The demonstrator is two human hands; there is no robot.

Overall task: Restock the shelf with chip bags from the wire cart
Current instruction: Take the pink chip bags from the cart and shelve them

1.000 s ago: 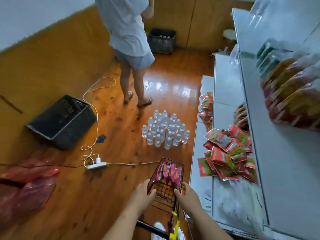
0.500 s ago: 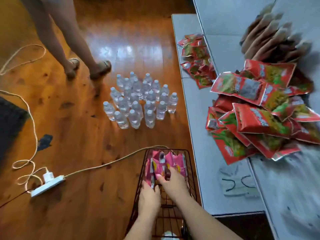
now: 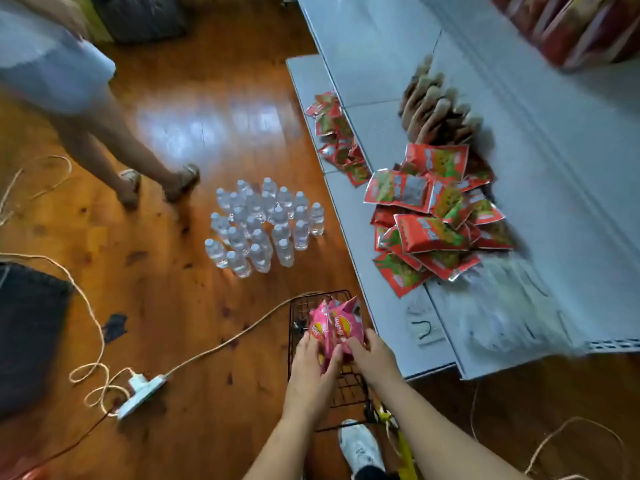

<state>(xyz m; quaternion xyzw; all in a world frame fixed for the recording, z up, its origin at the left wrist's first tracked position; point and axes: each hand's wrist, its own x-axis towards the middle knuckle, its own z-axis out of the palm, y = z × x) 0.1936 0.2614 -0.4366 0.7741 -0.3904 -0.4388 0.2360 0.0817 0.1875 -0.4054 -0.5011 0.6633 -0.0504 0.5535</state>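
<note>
Head view shows the picking-up step: both hands are in the wire cart (image 3: pixel 302 308), closed around a bundle of pink chip bags (image 3: pixel 337 325). The left hand (image 3: pixel 311 372) presses the bundle from its left side and the right hand (image 3: pixel 372 358) from its right, so the bags stand squeezed between the palms, their tops just above the cart rim. None of the pink bags is on the shelf (image 3: pixel 391 306) yet, so I judge the task is near its beginning.

The next move, I think, calls for lifting the bundle straight up out of the cart and carrying it to the right, onto a free part of the shelf. The grip must stay firm, because several slippery bags held together can slide out.

A heap of red snack packets (image 3: pixel 433 223) already covers the middle of the shelf, and brown packets (image 3: pixel 436 109) stand behind it. Near the shelf edge beside the cart lies something pale that I cannot identify. On the floor there are water bottles (image 3: pixel 263 226), a power strip (image 3: pixel 140 396) with its cord, and another person's legs (image 3: pixel 138 161); none of them stands between cart and shelf.
</note>
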